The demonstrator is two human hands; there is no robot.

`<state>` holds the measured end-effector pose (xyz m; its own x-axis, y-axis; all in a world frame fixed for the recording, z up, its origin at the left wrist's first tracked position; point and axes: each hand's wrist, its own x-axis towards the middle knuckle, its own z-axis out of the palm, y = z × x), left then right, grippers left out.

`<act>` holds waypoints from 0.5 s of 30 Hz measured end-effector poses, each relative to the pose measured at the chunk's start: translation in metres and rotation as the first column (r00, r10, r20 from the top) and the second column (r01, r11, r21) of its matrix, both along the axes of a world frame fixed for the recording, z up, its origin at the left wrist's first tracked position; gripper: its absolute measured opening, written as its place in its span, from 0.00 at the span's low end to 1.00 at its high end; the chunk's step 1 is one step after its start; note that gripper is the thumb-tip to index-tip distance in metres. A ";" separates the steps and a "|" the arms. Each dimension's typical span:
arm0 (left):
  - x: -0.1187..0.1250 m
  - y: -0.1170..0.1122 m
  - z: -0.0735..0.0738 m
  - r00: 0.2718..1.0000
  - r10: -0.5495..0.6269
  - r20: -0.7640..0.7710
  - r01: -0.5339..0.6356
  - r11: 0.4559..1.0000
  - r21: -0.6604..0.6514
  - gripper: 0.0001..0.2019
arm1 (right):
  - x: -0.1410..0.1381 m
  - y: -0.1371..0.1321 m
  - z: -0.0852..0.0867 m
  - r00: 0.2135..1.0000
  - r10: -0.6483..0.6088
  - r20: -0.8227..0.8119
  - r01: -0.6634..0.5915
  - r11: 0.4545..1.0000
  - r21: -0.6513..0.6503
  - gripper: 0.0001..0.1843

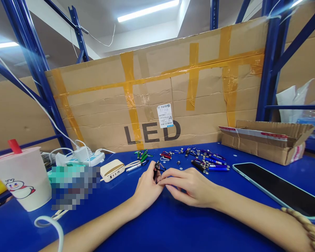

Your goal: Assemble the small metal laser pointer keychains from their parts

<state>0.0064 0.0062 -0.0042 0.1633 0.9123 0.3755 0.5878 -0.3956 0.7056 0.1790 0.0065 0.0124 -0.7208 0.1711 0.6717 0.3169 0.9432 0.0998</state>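
Note:
My left hand [149,187] is closed around a small black metal tube [156,168] with a clip or ring at its top, held upright near the middle of the table. My right hand [193,187] meets it from the right, thumb and fingertips pinched close to the left thumb; whatever they grip is too small to make out. Beyond the hands lie green tubes [144,155], red tubes with a carabiner clip [166,156], and blue tubes [218,168] beside a black one [198,166]. A silver pen-like piece [133,166] rests left of the hands.
A white cup [34,178] with a red straw stands at left, near a power strip [96,159] and a cream power bank [112,170]. To the right are a phone [280,189] and an open cardboard box [254,141]. A large cardboard sheet [99,115] forms the back.

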 end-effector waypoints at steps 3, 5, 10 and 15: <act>0.000 -0.001 0.000 1.000 -0.003 0.000 0.003 1.000 -0.005 0.08 | -0.001 -0.002 0.000 1.000 -0.005 0.020 0.005 1.000 -0.012 0.12; 0.000 -0.001 0.000 1.000 0.009 -0.007 -0.009 1.000 -0.013 0.08 | -0.001 -0.002 0.000 1.000 -0.015 0.024 0.016 0.999 -0.052 0.11; 0.001 -0.003 0.002 0.999 0.019 -0.038 -0.019 1.000 -0.004 0.07 | -0.001 -0.002 0.000 1.000 0.019 0.019 -0.016 0.990 -0.140 0.14; 0.001 -0.003 0.004 0.999 0.011 -0.050 -0.012 1.000 -0.014 0.08 | 0.000 -0.003 0.000 0.991 0.119 -0.056 -0.122 0.991 -0.061 0.17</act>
<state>0.0076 0.0035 -0.0001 0.1711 0.9195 0.3540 0.6265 -0.3788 0.6811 0.1792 0.0038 0.0120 -0.7028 0.1290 0.6995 0.2038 0.9787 0.0242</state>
